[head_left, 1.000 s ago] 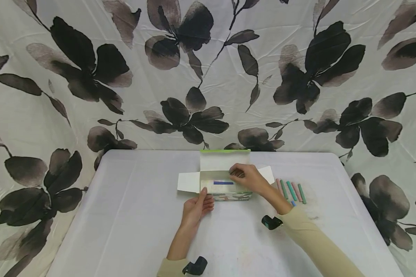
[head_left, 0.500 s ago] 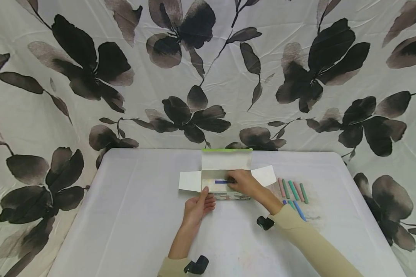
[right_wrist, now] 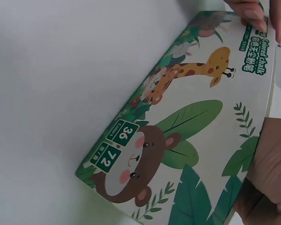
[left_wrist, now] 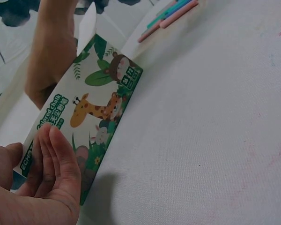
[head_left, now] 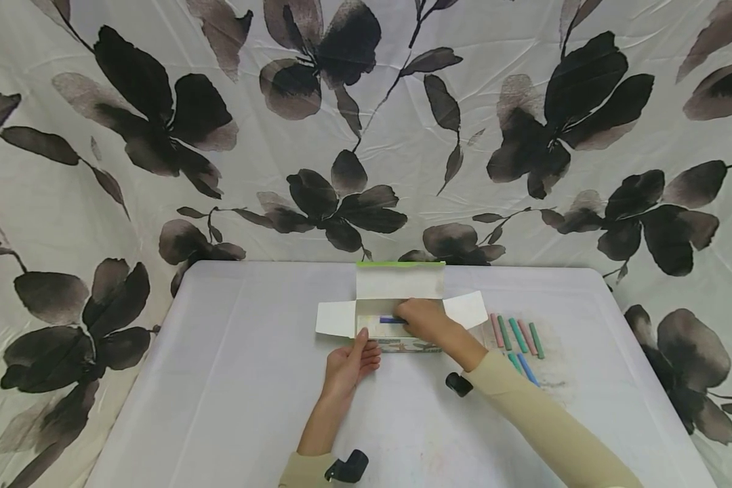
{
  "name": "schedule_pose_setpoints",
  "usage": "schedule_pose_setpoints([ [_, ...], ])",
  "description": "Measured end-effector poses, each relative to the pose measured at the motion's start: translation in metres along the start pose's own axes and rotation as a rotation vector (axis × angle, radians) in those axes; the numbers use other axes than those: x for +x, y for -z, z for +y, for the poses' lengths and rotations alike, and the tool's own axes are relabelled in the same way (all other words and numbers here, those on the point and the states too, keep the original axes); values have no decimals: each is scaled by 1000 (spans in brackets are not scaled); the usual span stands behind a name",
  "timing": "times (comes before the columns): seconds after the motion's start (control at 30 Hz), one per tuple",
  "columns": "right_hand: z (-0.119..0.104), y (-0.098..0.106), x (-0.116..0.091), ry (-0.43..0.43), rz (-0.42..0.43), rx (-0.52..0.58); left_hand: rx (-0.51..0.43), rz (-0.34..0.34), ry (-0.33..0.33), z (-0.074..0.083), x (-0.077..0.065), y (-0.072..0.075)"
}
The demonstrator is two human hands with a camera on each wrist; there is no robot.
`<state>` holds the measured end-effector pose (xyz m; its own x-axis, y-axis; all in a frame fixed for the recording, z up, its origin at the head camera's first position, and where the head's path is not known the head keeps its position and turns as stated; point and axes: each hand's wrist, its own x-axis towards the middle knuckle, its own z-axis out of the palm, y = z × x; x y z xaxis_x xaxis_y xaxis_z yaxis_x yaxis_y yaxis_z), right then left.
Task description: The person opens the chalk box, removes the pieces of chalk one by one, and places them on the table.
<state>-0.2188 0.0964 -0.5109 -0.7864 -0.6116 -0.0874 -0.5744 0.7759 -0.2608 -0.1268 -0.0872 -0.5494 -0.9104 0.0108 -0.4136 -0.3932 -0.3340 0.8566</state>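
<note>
An open white chalk box (head_left: 411, 346), with cartoon animals and "Colored chalk" printed on its front, lies toward the back of the table. My left hand (head_left: 344, 369) holds its front wall near the left corner, thumb over the rim and fingers along the outside. In the left wrist view, those fingers (left_wrist: 56, 161) lie against the printed panel (left_wrist: 91, 112). My right hand (head_left: 425, 321) reaches into the box from the right, beside a blue chalk stick (head_left: 391, 320) inside. Its fingertips are hidden, so whether they pinch anything is unclear.
The box's lid (head_left: 400, 281) stands up behind, and side flaps (head_left: 335, 318) spread left and right. Several pink, green, teal and blue chalk sticks (head_left: 517, 335) lie on the white table (head_left: 238, 379) right of the box. A floral cloth (head_left: 341, 135) hangs behind.
My right hand has lowered into the box and moved slightly left, toward the blue chalk stick. The right forearm has shifted left over the near chalks. My left hand keeps its hold.
</note>
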Motion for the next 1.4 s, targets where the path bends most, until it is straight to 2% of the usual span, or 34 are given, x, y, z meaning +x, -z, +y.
schedule_pose_setpoints([
  [0.23, -3, -4, 4, 128, 87, -234, 4, 9, 2, -1, 0, -2],
  [0.33, -4, -5, 6, 172, 90, -333, 0, 5, 2, 0, -2, -3],
  [0.5, -6, -3, 8, 189, 46, -383, -7, -6, -2, 0, -3, -4],
  [0.63, -5, -1, 7, 210, 64, -381, -6, -3, -5, 0, -2, -3],
  [0.77, -4, 1, 5, 202, 64, -291, -1, 0, -10, -1, -2, -3],
  [0.93, 0, 7, 1, 96, -21, -85, 7, 12, -1, 1, -2, -3],
  [1.03, 3, 13, -3, 46, -43, 33, 9, 19, 0, 1, -2, -3],
  [1.17, 10, 18, -11, 37, -6, 159, 9, 18, -4, 0, -1, -2],
  [1.4, 22, 26, -25, 75, 89, 275, 3, 19, 2, -1, 1, 0],
])
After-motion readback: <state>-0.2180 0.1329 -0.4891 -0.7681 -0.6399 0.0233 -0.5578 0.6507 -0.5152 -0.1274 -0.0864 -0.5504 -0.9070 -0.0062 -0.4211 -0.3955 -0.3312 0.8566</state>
